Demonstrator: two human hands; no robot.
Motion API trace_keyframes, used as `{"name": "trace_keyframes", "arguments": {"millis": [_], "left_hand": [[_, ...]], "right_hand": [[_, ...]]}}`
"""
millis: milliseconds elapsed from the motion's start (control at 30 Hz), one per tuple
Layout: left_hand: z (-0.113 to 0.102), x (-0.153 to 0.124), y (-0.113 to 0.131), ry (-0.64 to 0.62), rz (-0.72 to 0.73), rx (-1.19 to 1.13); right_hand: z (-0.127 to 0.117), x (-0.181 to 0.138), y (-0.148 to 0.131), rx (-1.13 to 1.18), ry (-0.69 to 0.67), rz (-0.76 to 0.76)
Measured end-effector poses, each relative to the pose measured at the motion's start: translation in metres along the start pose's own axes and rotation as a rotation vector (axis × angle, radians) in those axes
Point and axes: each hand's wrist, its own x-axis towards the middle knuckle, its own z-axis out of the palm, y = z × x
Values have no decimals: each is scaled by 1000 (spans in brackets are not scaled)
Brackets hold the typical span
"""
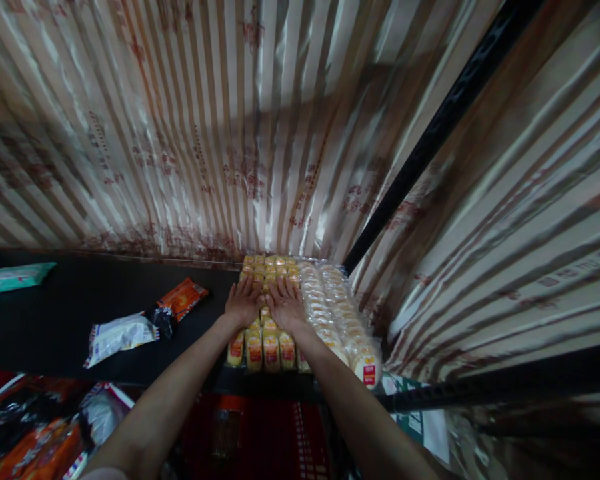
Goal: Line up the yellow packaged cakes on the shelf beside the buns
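Pressing or steadying, by the look of it: left hand and right hand side by side, palms down on the block of yellow packs. Fingers extended, slightly parted, pointing toward the back of the shelf; not closed round anything, contact only from above.

Location: yellow packs near the right end of the shelf, in several columns running from front edge to back. Red and orange labels face out along the front. Pale round packs in clear wrap make further columns just to their right, toward the black post.

Progress, judged from the layout: the ranks look largely formed, both kinds grouped and lined up front to back. Evening out the yellow columns seems the unfinished part, since both palms lie across their middle. Packs beneath the hands are hidden; whether they sit level, cannot tell. Right forearm covers part of the join between the two kinds.

Not in ranks: orange packet and white packet, lying loosely left of the block; teal packet farther left. Whether these belong to the same work, the view doesn't settle.
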Motion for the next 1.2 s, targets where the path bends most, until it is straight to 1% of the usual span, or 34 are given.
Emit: {"name": "trace_keyframes", "arguments": {"millis": [167,400,567,700,867,1033,1200], "left_hand": [[0,-2,3,-29,5,12],[-3,2,12,43,16,22],[2,6,16,-15,3,14],[0,6,17,-54,-13,17],[-8,15,15,-2,-46,14],[-4,28,8,-22,-69,5],[-1,27,7,-18,-48,47]], "right_hand": [[2,0,0,17,-23,1],[-4,2,1,5,29,-29],[-1,2,2,7,-16,-4],[-3,2,1,12,-47,-1],[-9,9,1,12,11,5],[-9,15,3,-14,-33,26],[-8,15,4,3,-22,2]]}}
